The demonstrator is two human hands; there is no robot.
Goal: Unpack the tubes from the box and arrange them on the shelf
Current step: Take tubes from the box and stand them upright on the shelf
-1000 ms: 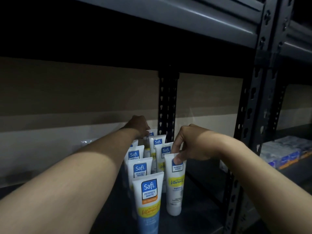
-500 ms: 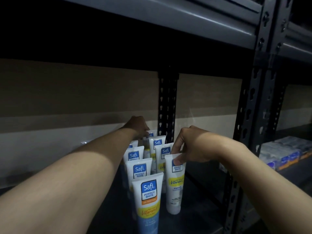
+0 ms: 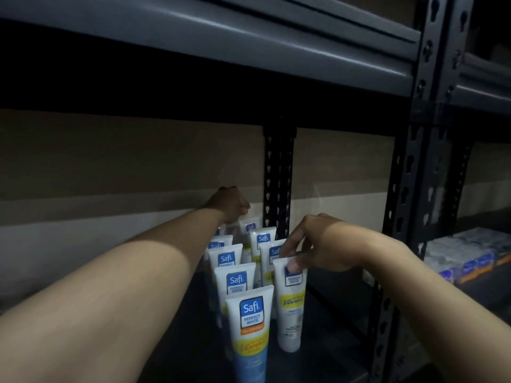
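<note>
1 tube [image 3: 291, 313], top pinched, right hand [image 3: 318, 244]

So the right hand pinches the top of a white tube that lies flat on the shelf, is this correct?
Not quite. The white tube whose top the right hand pinches stands upright on the shelf; it does not lie flat. The head view shows this.

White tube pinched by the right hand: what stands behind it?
Three more upright white Safi tubes in a row, then the black perforated shelf post. The right hand and the pinched white tube cover their lower parts.
</note>
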